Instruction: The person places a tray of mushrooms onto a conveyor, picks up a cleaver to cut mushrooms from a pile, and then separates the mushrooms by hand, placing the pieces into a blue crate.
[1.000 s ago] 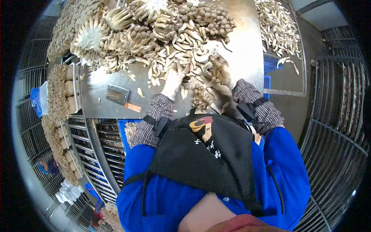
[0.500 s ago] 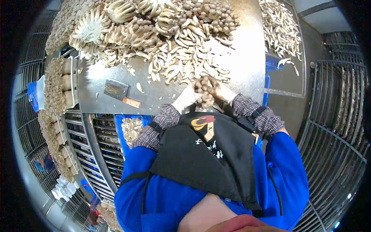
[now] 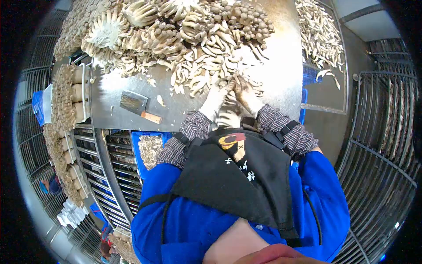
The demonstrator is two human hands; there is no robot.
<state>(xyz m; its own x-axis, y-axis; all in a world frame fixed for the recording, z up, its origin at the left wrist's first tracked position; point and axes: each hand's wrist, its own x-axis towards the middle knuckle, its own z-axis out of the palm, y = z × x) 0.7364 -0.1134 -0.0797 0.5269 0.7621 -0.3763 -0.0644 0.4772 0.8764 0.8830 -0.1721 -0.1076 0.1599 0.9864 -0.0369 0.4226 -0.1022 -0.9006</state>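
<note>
Both my hands wear whitish gloves with stained fingers, and meet at the near edge of a heap of loose mushrooms (image 3: 204, 70) on the metal table. My left hand (image 3: 216, 99) has its fingers bent together, its tips beside those of my right hand (image 3: 246, 94). My right hand's fingers are also drawn together and point away from me. Whatever lies in the fingertips is too small to make out. Below and between the hands, several pale mushrooms (image 3: 228, 119) lie at the table's near edge, against my black apron (image 3: 233, 176).
A wide-bladed cleaver (image 3: 134, 102) with a wooden handle lies left on the metal table (image 3: 176, 110). Mushroom clusters (image 3: 149, 37) are heaped at the back. A blue crate (image 3: 149, 152) of mushrooms stands below left; more loose mushrooms (image 3: 321, 39) lie right. Metal racks (image 3: 382, 123) stand right.
The mushroom cluster that was between my hands is no longer held up there. Both hands have moved forward to the heap, and pale mushrooms now show behind them near the apron.
</note>
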